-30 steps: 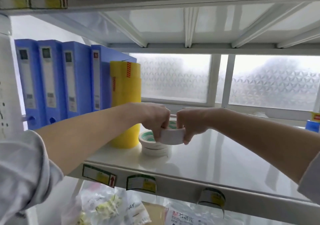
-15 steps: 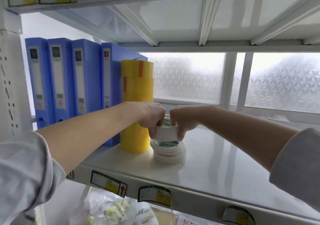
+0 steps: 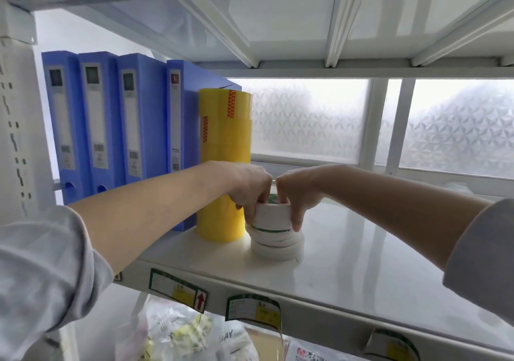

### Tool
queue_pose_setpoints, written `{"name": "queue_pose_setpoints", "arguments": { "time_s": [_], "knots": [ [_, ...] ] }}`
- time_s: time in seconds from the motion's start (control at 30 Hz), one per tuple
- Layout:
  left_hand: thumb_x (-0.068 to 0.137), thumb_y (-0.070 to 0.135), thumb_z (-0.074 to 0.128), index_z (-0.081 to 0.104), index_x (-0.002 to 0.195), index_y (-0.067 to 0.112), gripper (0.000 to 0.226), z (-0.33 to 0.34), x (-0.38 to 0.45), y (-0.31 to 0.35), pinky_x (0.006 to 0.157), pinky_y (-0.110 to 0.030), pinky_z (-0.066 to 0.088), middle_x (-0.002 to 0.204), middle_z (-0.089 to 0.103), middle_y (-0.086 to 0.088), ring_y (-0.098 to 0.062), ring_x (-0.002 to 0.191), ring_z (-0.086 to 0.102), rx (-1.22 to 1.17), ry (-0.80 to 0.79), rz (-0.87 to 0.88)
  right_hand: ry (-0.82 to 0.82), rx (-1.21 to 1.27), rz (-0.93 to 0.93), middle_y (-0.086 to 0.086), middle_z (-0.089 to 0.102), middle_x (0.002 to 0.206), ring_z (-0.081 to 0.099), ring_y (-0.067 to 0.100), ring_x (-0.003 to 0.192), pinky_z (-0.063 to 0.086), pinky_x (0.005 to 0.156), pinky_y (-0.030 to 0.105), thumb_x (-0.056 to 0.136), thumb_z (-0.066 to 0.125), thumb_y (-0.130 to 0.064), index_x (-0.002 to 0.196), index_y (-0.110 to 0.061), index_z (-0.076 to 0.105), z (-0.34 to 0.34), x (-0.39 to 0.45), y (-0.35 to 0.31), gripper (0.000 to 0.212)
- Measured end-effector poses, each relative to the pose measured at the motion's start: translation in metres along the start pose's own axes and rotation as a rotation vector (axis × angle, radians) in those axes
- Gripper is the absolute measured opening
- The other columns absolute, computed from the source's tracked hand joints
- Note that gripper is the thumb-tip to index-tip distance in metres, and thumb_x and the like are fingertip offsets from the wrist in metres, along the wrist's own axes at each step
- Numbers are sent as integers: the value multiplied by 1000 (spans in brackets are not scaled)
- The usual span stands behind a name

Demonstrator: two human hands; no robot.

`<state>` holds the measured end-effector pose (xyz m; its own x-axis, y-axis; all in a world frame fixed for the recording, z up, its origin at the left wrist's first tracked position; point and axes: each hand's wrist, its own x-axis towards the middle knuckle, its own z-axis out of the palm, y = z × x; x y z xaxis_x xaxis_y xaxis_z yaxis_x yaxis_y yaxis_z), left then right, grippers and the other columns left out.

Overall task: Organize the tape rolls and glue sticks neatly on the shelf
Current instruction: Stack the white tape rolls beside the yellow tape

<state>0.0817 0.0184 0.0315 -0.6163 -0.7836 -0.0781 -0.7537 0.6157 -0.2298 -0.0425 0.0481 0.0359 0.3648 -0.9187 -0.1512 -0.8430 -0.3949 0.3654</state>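
Both hands on it: left hand [image 3: 251,191] and right hand [image 3: 299,193] grip the top white tape roll [image 3: 274,214] atop the white stack [image 3: 276,242], just right of the yellow tape stack [image 3: 224,166]. Set off-centre, it could slide and topple the pile.

A white tape roll [image 3: 274,214] lies flat atop a stack of white rolls [image 3: 276,242] beside stacked yellow rolls [image 3: 225,149].

One head-worn view looks forward, slightly upward, close into the white shelf [image 3: 361,263]
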Motion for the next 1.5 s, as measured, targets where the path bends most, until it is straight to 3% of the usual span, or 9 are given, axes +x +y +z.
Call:
{"name": "queue_pose_setpoints", "arguments": {
  "time_s": [0.2, 0.4, 0.6, 0.7, 0.83, 1.07, 1.23, 1.33, 1.5],
  "knots": [
    [68, 29, 82, 52, 60, 28, 31, 7, -2, 4, 54, -23, 48, 55, 55, 11, -10, 55, 59, -11, -18, 28, -11, 11, -9, 2, 55, 90, 47, 17, 79, 36, 54, 25, 71, 79, -37, 108, -8, 68, 5, 4, -4, 49],
    [66, 29, 84, 47, 61, 32, 38, 10, -2, 6, 57, -24, 52, 59, 54, 13, -9, 52, 60, -31, 0, 28, -7, 133, -37, -20, 45, 67, 45, 3, 65, 31, 49, 10, 70, 81, -32, 101, -14, 70, 3, 2, -3, 38],
    [70, 24, 82, 61, 75, 20, 23, 12, -3, 5, 62, -28, 55, 61, 54, 12, -9, 48, 60, -93, -39, 32, -9, 141, -30, -16, 48, 67, 43, 1, 61, 33, 53, 17, 70, 80, -37, 100, -15, 72, 5, 4, -2, 38],
    [70, 22, 82, 53, 64, 25, 30, 11, -5, 6, 62, -28, 54, 57, 51, 12, -9, 46, 58, -100, -25, 31, -13, 149, -32, -16, 49, 67, 44, 2, 61, 34, 54, 16, 70, 80, -38, 98, -15, 72, 5, 4, -3, 38],
    [68, 21, 83, 47, 62, 32, 37, 10, -5, 6, 64, -30, 55, 57, 53, 13, -11, 48, 60, -130, -18, 28, 3, 161, -31, -16, 47, 62, 44, 3, 59, 32, 51, 15, 69, 79, -43, 75, -23, 63, 4, 4, -2, 26],
    [73, 28, 80, 62, 71, 25, 18, 6, -1, 1, 58, -22, 48, 67, 64, 10, -8, 53, 65, -277, -148, -30, 16, 198, -49, -16, 48, 49, 48, 0, 53, 33, 41, 5, 73, 77, -41, 56, -30, 46, 1, 4, -2, 38],
    [74, 24, 79, 57, 69, 24, 23, 7, 0, 5, 59, -24, 49, 66, 61, 10, -12, 53, 64, -321, -143, -34, -6, 265, -81, -23, 47, 70, 48, 1, 66, 36, 53, 4, 71, 81, -33, 80, -30, 59, 6, 6, -3, 24],
    [74, 22, 80, 51, 69, 27, 29, 8, -1, 5, 59, -27, 49, 64, 58, 10, -14, 53, 63, -346, -103, -23, -31, 268, -83, -24, 47, 80, 46, 3, 88, 36, 61, 5, 70, 82, -26, 116, -15, 63, 9, 8, -4, 51],
    [78, 16, 76, 58, 77, 28, 21, 16, -7, 2, 53, -20, 50, 68, 64, 8, -12, 58, 66, -410, -39, 17, -31, 259, -124, -10, 56, 100, 47, 6, 92, 37, 70, 14, 72, 81, -22, 121, -16, 61, 13, 8, -5, 53]
  ]
}}
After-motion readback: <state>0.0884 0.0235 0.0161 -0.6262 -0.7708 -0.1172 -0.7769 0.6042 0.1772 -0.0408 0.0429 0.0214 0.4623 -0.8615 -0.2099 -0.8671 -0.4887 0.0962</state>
